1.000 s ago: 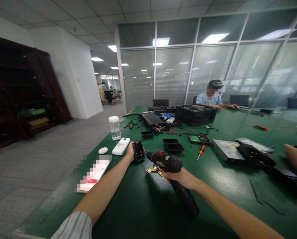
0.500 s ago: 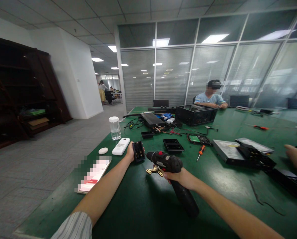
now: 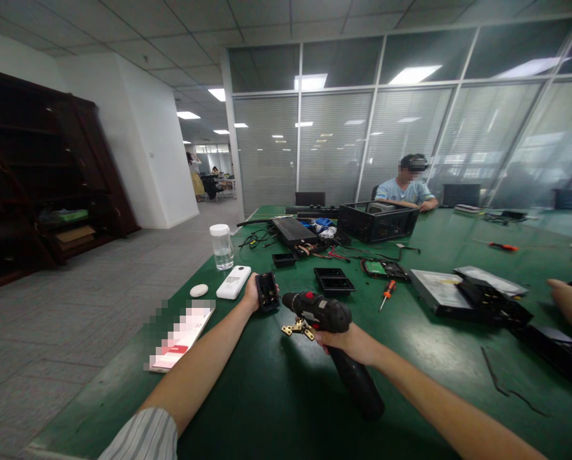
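The fingers of the left hand are clamped around one small black part, held upright just left of the frame's centre. The right hand has its fingers wrapped tight on the grip of one black cordless drill. The drill's nose points left toward the part and stops just short of it. One small brass piece lies on the green table directly below the drill's nose. Left of the part lie one white remote-shaped device and one white oval object, with one clear cup standing above them in the frame. A booklet lies at lower left. Right of centre sit two black trays, the smaller nearer the cup. There are also two orange-handled screwdrivers, one near and one far at upper right. A flat grey drive lies at mid right, and an open black case stands above centre. One other person's hand rests at the right edge, and a seated co-worker is behind the case.
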`<action>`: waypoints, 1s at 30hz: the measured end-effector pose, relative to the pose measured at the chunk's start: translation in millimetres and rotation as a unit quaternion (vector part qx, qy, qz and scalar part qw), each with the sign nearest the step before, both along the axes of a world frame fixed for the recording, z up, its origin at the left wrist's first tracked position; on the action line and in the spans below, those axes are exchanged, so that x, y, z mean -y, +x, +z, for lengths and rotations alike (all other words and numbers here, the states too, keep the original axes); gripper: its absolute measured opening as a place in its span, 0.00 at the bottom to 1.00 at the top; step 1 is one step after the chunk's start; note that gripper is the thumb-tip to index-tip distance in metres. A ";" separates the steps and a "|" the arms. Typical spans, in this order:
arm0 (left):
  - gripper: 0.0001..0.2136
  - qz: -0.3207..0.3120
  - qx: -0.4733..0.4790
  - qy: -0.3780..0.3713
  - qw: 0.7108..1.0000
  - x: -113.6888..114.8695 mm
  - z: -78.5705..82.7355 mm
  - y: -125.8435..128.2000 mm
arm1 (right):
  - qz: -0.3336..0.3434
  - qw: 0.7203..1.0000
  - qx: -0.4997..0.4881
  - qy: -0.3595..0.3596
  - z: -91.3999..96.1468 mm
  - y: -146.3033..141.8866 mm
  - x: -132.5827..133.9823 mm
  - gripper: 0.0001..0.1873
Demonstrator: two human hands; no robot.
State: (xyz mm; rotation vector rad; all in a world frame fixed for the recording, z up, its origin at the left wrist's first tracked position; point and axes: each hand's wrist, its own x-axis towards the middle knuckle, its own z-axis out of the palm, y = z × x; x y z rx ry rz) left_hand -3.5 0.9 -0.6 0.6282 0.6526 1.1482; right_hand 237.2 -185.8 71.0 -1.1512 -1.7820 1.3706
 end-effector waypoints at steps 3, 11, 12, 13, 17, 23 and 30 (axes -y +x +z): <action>0.22 0.002 0.002 -0.005 1.000 -0.3 -0.2 -0.1 | 0.004 1.000 -0.001 0.002 -0.5 0.5 -0.4 0.18; 0.23 -0.001 -0.015 0.014 1.000 0.3 0.8 1.2 | 0.010 1.000 0.005 0.014 -1.0 0.6 -0.1 0.16; 0.23 0.000 -0.010 0.010 1.000 0.5 1.0 1.4 | 0.009 1.000 0.008 0.014 -0.9 0.5 0.0 0.16; 0.23 0.002 -0.006 0.005 1.000 0.6 1.1 1.5 | 0.007 1.000 0.010 0.015 -0.8 0.5 0.1 0.16; 0.22 -0.004 0.002 -0.002 1.000 0.3 0.5 1.0 | 0.006 1.000 0.003 0.008 -1.4 0.9 -0.5 0.18; 0.23 -0.002 -0.028 0.028 0.999 -0.2 -0.6 0.2 | 0.016 1.000 0.009 0.015 -1.2 1.6 -1.5 0.18; 0.22 0.006 -0.032 0.032 0.999 0.9 1.1 1.4 | 0.013 1.000 0.016 0.018 1.8 -0.8 1.7 0.15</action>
